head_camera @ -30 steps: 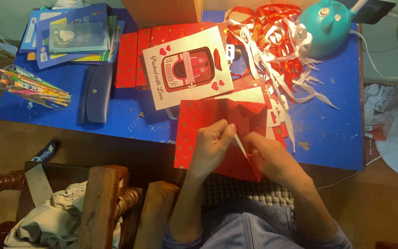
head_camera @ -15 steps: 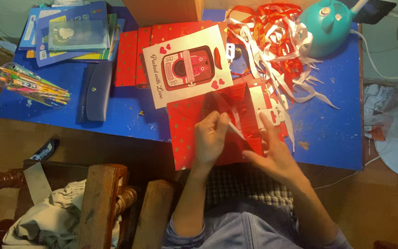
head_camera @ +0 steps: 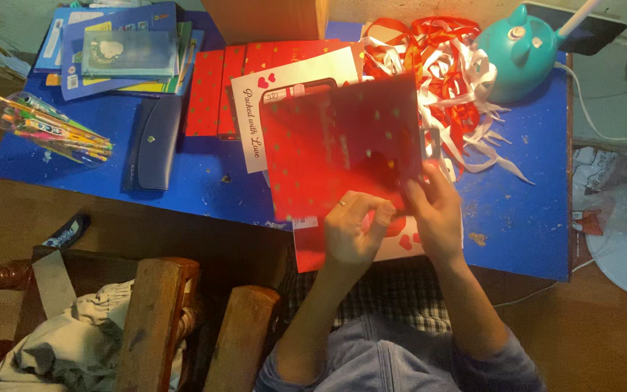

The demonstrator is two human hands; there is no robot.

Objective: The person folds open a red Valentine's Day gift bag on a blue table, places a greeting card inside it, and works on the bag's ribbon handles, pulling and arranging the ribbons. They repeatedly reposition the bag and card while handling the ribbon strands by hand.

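Now | left hand (head_camera: pixel 353 232), right hand (head_camera: pixel 433 218) fingers pinched on red paper bag's (head_camera: pixel 342 149) lower edge

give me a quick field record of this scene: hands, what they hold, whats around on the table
left hand: grips the lower edge of the red dotted sheet
right hand: pinches the sheet's lower right corner
sheet: lifted and tilted above the blue table
behind the sheet: white card with hearts
far right: red and white ribbons, teal lamp
left: navy pouch, cup of pencils
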